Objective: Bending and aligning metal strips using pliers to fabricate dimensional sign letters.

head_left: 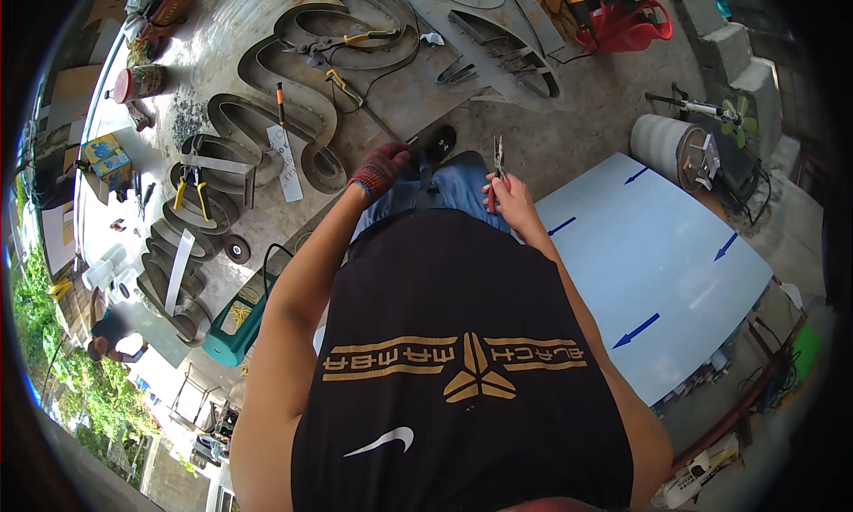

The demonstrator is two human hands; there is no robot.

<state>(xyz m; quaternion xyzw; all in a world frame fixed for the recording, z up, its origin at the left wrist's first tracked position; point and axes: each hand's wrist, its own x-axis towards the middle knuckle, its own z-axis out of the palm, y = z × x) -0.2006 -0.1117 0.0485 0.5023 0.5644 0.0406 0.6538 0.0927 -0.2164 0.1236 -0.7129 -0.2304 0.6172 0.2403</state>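
My right hand (513,201) is closed around long-nose pliers (498,161), red-handled, with the jaws pointing away from me. My left hand (382,169), in a dark red knitted glove, is curled in front of my left thigh. Whatever its fingers hold, if anything, is hidden. Just beyond it lies a yellow-handled tool (345,87) with a long thin shaft running toward the glove. Bent grey metal strips (258,63) stand on edge in curving outlines on the floor, left and ahead. Yellow-handled pliers (360,38) rest across the far outline.
A white-blue sheet (657,272) with blue arrows lies at right. Beyond it stand a striped drum (659,143) and a small fan (737,121). At left are yellow-handled cutters (191,197), a grinding disc (237,249) and a green case (235,330). Another person (111,330) is at far left.
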